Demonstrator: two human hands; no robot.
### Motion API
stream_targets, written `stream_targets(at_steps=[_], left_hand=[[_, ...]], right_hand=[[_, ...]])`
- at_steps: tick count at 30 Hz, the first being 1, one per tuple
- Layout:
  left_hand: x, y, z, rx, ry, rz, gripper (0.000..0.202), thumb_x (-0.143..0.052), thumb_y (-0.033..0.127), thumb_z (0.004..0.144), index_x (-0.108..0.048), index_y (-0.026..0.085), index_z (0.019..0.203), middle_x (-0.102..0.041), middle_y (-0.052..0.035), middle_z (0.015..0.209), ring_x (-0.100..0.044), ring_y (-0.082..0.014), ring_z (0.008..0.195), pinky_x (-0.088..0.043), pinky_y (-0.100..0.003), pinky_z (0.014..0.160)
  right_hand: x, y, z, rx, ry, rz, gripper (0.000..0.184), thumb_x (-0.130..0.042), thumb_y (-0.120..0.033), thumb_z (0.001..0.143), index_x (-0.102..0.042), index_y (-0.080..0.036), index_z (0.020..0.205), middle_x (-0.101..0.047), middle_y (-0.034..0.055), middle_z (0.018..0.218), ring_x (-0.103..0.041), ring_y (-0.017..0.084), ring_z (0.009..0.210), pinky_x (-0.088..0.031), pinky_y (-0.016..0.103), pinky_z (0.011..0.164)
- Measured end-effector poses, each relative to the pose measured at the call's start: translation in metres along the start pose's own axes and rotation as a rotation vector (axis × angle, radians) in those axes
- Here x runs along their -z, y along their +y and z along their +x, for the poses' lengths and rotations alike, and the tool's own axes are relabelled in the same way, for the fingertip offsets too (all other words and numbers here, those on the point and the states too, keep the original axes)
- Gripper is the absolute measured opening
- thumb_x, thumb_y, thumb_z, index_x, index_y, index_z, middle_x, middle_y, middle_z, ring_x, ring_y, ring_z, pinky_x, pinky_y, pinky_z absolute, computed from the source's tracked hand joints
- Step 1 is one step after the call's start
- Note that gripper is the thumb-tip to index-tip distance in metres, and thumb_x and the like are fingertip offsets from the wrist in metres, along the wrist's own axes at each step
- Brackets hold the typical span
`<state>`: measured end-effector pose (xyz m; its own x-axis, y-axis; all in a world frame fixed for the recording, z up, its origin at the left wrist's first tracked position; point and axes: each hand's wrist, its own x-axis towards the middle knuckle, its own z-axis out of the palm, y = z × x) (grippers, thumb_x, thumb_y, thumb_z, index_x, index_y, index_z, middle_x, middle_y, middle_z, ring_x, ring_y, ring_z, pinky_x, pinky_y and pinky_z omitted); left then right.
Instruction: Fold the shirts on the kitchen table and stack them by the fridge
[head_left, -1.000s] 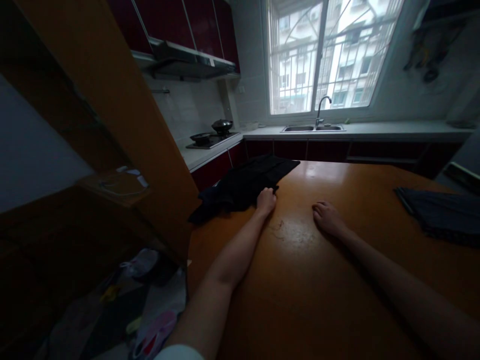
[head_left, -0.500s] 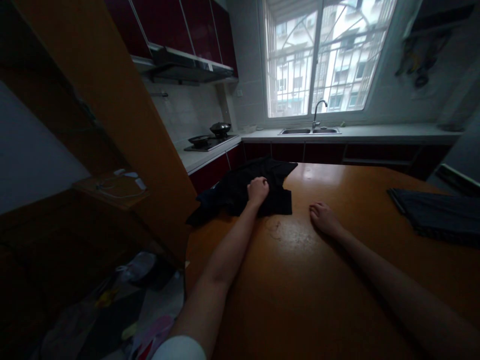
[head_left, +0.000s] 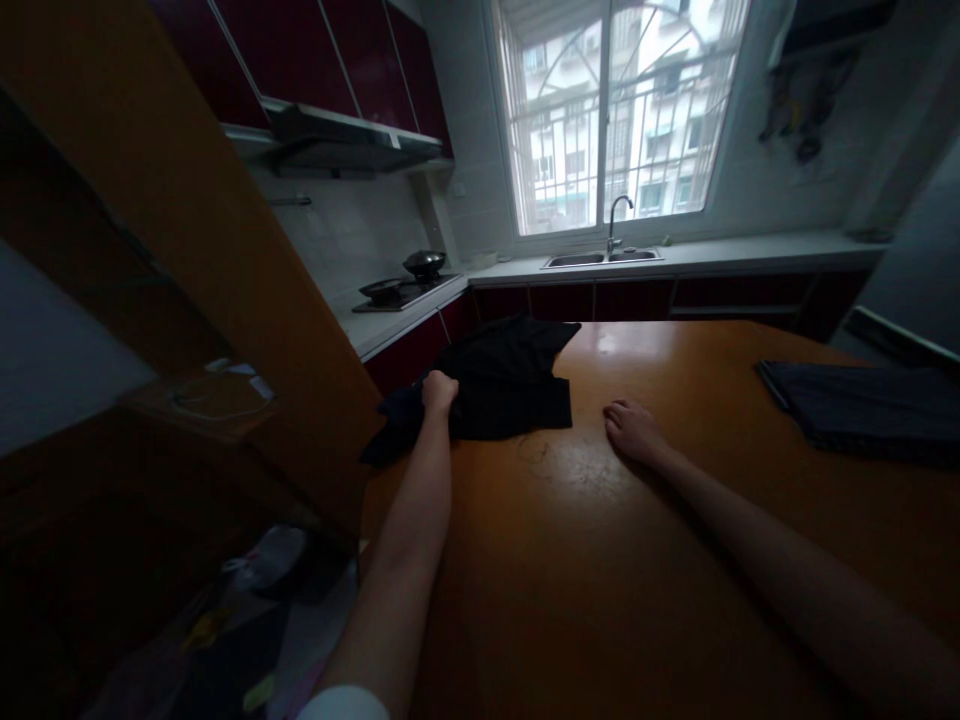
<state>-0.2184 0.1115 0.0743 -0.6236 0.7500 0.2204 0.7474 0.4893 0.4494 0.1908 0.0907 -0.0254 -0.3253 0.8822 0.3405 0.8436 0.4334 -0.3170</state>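
A black garment point(head_left: 510, 385) lies crumpled near the table's far left edge, one squared-off end pointing right. My left hand point(head_left: 439, 392) is closed at its left part, the fingers curled on the dark cloth; the fingertips are hidden. Beside that hand, a dark blue piece of cloth point(head_left: 403, 403) shows at the left of the pile. My right hand point(head_left: 631, 430) rests on the wooden table point(head_left: 600, 570), apart from the garment, its fingers loosely bent and lying on the tabletop with nothing in them.
Folded dark jeans-like cloth point(head_left: 862, 410) lies at the table's right. Behind are a counter with a sink point(head_left: 604, 258) and a stove holding a lidded wok point(head_left: 424, 263). A wooden partition point(head_left: 247, 230) rises at left, with bags point(head_left: 270, 555) on the floor below.
My left hand has moved left across the black garment, toward its left part. My right hand stays resting on the table. The whole view has shifted slightly.
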Motion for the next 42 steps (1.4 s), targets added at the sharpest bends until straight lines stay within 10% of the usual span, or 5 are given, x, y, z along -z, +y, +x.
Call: stream_targets(at_steps=[7,15,21,32,42], left_hand=[[-0.003,0.013,-0.011,0.104,0.083,0.000,0.049,-0.066,0.027,0.088,-0.056,0.021,0.136,-0.041,-0.0205,0.150,-0.051,-0.0384,0.131,-0.050,-0.051,0.101],[0.011,0.003,-0.013,0.058,-0.011,0.002,0.020,-0.062,0.021,0.092,-0.066,0.008,0.107,-0.070,-0.0139,0.107,-0.064,-0.0280,0.101,-0.052,-0.040,0.087],[0.027,0.066,-0.022,-0.114,0.159,-0.013,0.025,-0.045,0.026,0.102,-0.065,0.018,0.115,-0.066,-0.0106,0.121,-0.055,-0.0296,0.118,-0.042,-0.050,0.099],[-0.057,0.170,-0.272,-1.725,-0.101,-0.100,0.021,-0.051,0.019,0.099,-0.066,0.019,0.114,-0.065,-0.0088,0.121,-0.056,-0.0229,0.115,-0.039,-0.037,0.101],[-0.072,0.134,-0.191,-0.825,-0.094,-0.148,0.027,-0.054,0.021,0.096,-0.065,0.021,0.121,-0.063,-0.0094,0.128,-0.053,-0.0253,0.124,-0.039,-0.039,0.106]], right_hand=[[0.006,-0.005,-0.002,-0.007,-0.010,0.021,0.027,-0.049,-0.024,0.094,-0.072,-0.017,0.109,-0.065,0.0132,0.121,-0.058,0.022,0.113,-0.040,0.030,0.100],[0.012,-0.009,-0.004,0.006,0.008,0.032,0.026,-0.049,-0.023,0.094,-0.073,-0.017,0.103,-0.066,0.0138,0.119,-0.059,0.024,0.109,-0.041,0.034,0.099],[0.003,-0.004,0.003,-0.096,0.086,0.263,0.021,-0.057,-0.023,0.090,-0.074,-0.020,0.101,-0.069,0.0123,0.117,-0.062,0.024,0.110,-0.042,0.036,0.102],[0.020,0.054,0.020,-0.494,0.390,0.881,0.041,-0.029,-0.037,0.100,-0.060,-0.018,0.120,-0.068,0.0184,0.116,-0.068,0.024,0.098,-0.058,0.042,0.080],[0.012,0.031,0.012,-0.098,0.188,0.325,0.029,-0.065,-0.021,0.080,-0.072,-0.019,0.108,-0.069,0.0107,0.116,-0.063,0.024,0.111,-0.046,0.039,0.103]])
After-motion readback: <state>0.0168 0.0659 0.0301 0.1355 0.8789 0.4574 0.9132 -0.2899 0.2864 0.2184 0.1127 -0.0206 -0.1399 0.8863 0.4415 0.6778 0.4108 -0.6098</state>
